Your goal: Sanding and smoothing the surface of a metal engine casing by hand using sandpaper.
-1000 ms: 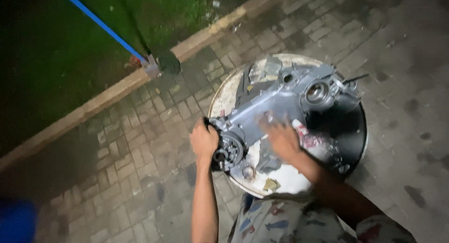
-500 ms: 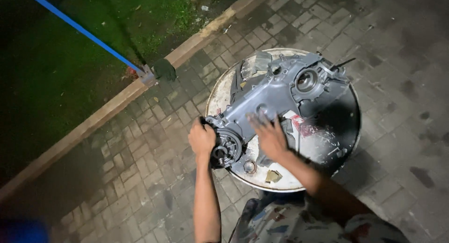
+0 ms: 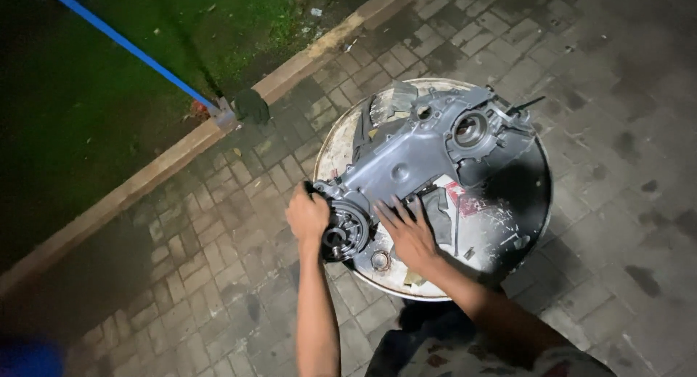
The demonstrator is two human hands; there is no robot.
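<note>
A long grey metal engine casing (image 3: 421, 155) lies across a round white drum top (image 3: 341, 148). My left hand (image 3: 307, 216) grips the casing's near end, beside a dark round gear-like part (image 3: 347, 230). Fingers spread, my right hand (image 3: 408, 232) presses flat on the casing's lower edge, next to a dark rag (image 3: 438, 211). A small metal ring (image 3: 380, 261) lies on the drum just under that hand.
The drum stands on brick paving (image 3: 218, 261). A concrete kerb (image 3: 145, 177) runs diagonally at the left, with grass (image 3: 80, 108) beyond it. A blue pole (image 3: 123, 46) slants down to the kerb near a dark lump (image 3: 252, 105).
My right hand has slid down from the middle of the casing to its lower edge. The left hand keeps its hold. The view has shifted slightly.
</note>
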